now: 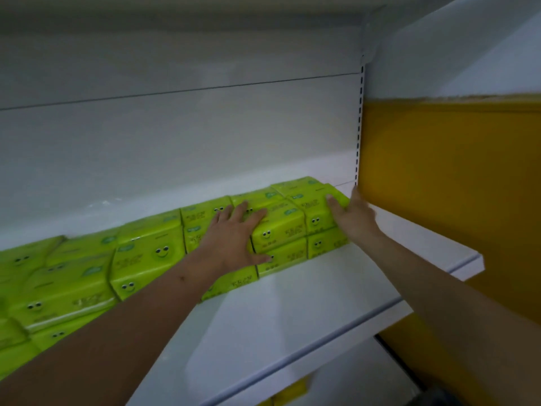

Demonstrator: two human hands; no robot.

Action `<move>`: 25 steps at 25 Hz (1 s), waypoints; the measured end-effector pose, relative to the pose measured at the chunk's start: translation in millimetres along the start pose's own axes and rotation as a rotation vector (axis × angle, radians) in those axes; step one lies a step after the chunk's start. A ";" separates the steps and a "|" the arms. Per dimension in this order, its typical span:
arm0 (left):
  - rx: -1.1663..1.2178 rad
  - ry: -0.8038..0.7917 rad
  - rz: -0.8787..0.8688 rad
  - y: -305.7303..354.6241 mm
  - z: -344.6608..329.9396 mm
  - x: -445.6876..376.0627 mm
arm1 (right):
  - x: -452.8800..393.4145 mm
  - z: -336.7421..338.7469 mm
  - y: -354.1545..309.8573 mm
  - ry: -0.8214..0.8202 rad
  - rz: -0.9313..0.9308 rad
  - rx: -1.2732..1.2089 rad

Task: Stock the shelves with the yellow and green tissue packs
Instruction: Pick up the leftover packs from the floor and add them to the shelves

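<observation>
Green tissue packs (146, 253) with smiley faces stand in a stacked row along the back of a white shelf (292, 312), running from the left edge to near the right upright. My left hand (234, 238) lies flat with spread fingers on the packs in the middle of the row. My right hand (351, 213) presses with straight fingers against the right end of the rightmost green packs (310, 212). Neither hand grips a pack.
A white back panel (175, 136) rises behind the row. A slotted upright (359, 127) and a yellow side panel (450, 183) bound the shelf on the right. Another shelf (187, 22) hangs overhead. Yellow packs (289, 394) show on the lower shelf.
</observation>
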State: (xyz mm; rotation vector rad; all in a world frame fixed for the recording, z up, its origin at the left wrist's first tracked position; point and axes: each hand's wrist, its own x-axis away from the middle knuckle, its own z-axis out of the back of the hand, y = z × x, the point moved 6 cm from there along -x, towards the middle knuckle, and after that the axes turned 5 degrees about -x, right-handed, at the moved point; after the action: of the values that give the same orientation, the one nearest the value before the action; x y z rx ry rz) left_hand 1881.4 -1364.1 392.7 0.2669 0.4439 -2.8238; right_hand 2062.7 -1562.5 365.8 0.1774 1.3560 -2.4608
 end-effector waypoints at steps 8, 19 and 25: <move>-0.168 0.170 0.562 -113.4 -16.5 178.2 | 95.8 -54.2 -66.2 -0.018 0.675 0.660; -0.179 -0.007 0.645 -134.0 -29.3 190.2 | 100.3 -91.2 -76.8 -0.155 0.562 0.692; 0.084 0.390 0.438 -94.2 35.3 266.2 | 202.1 -47.6 -118.7 0.076 0.835 0.378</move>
State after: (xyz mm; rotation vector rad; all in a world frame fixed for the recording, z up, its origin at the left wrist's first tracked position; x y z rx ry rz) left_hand 1597.1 -1351.6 392.7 0.8317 0.2971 -2.3599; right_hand 1830.3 -1508.3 382.1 0.7581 0.6132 -1.9452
